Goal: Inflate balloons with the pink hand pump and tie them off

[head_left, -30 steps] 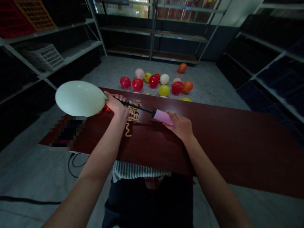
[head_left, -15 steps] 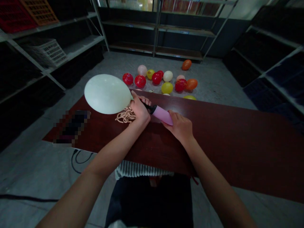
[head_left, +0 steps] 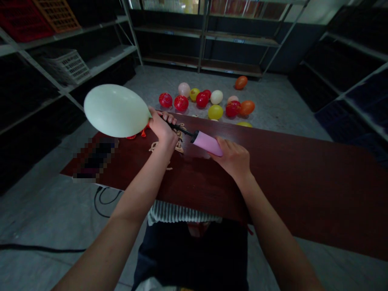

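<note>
A pale green inflated balloon [head_left: 117, 111] points left, its neck pinched in my left hand [head_left: 163, 126]. My left fingers also wrap the black end of a hand balloon pump [head_left: 207, 143], so the join of neck and nozzle is hidden. My right hand [head_left: 233, 157] is closed round the pump's pink barrel. A length of black rod [head_left: 184, 130] shows between barrel and left hand. Beneath my left hand, beige uninflated balloons [head_left: 179, 142] lie in a tangle on the dark red table [head_left: 285, 178]. Some red uninflated balloons [head_left: 143, 132] lie below the inflated one.
On the floor beyond the table lie several inflated balloons, among them a yellow balloon [head_left: 215, 112] and an orange balloon [head_left: 241, 82]. A blurred-out dark flat object [head_left: 98, 157] rests at the table's left. Metal shelving [head_left: 239, 39] stands behind; a white crate [head_left: 71, 66] sits on the left shelf.
My left hand has moved left and slightly up with the balloon, drawing more black rod out of the pink barrel. More beige and some red balloons now show on the table.
</note>
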The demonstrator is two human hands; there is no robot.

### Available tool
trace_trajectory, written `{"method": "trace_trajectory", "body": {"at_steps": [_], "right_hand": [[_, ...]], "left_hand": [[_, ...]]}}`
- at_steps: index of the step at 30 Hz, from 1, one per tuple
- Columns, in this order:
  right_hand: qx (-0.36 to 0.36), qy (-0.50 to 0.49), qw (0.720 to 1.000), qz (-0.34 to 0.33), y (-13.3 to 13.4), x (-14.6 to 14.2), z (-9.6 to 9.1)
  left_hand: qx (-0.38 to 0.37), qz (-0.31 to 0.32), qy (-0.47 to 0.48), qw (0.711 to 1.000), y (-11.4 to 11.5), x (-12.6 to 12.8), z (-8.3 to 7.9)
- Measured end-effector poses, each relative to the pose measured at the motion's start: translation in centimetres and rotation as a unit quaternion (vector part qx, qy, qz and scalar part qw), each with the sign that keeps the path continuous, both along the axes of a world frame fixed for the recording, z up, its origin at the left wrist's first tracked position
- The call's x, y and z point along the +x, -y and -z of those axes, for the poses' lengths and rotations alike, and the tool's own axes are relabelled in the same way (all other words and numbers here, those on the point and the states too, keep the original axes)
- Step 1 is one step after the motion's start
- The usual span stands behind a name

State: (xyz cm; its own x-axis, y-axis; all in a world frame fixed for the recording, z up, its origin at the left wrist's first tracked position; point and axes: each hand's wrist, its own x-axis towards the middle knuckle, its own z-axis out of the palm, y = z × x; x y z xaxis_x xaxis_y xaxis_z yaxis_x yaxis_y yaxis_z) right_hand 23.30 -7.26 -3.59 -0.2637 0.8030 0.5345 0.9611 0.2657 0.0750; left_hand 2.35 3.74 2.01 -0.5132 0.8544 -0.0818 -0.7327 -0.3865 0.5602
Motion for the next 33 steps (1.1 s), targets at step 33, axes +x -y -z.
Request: {"method": "trace_trajectory", "body": {"at_steps": [33], "right_hand": [[-0.054, -0.084, 0.995, 0.003, 0.0, 0.1, 0.9]], "left_hand": [[-0.001, 0.066, -0.004, 0.998, 2.8, 5.2, 1.5]]}}
